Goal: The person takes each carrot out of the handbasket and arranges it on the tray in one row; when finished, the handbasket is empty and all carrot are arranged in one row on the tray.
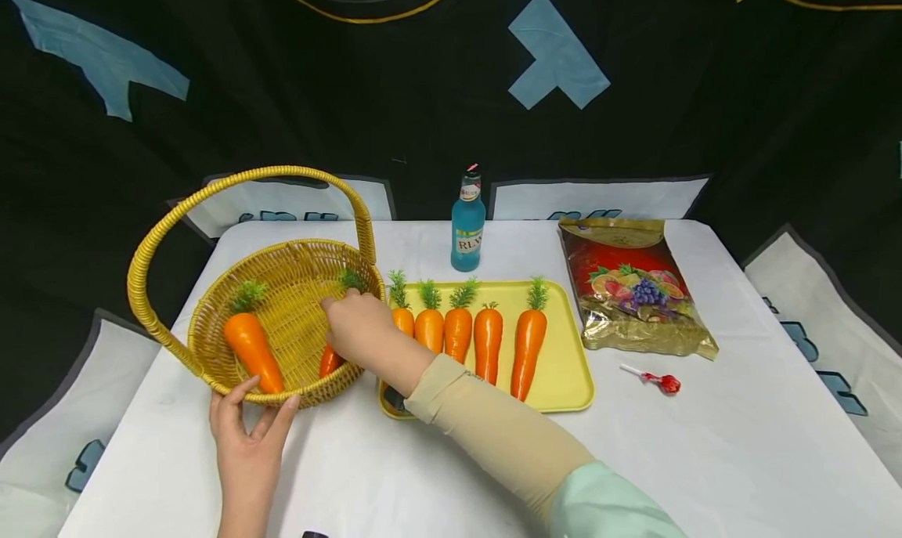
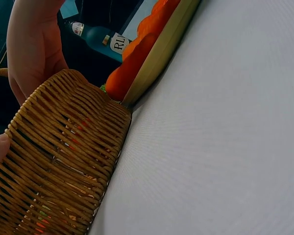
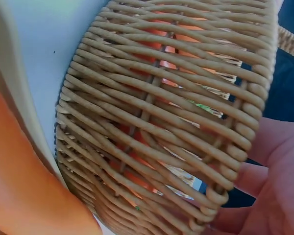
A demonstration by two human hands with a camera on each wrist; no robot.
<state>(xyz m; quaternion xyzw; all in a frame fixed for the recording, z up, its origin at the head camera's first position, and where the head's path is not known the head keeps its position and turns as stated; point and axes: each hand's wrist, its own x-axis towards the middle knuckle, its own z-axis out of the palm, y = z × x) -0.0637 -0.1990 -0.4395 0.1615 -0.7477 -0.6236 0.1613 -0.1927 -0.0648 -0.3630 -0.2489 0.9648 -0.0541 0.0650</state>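
Note:
A yellow wicker basket (image 1: pixel 282 248) with a tall arched handle stands at the left. My left hand (image 1: pixel 247 436) grips its front rim, fingertips over the edge. Inside the basket my right hand (image 1: pixel 362 326) holds a carrot (image 1: pixel 330 361); its tip and leafy top show, while the hand covers its middle. Another carrot (image 1: pixel 254 350) leans against the basket's left side. Through the weave in the right wrist view, orange patches show, and the right hand's fingers (image 3: pixel 250 178) are behind the rim. Beside the basket, several carrots (image 1: pixel 488 342) lie in a row on a yellow tray (image 1: pixel 574 373).
A blue bottle (image 1: pixel 468 229) stands behind the tray. To the right lie a red and gold fruit-print bag (image 1: pixel 637 291) and a red lollipop (image 1: pixel 668 384). A small black object (image 1: pixel 393 398) is at the tray's front left corner, partly under the right forearm.

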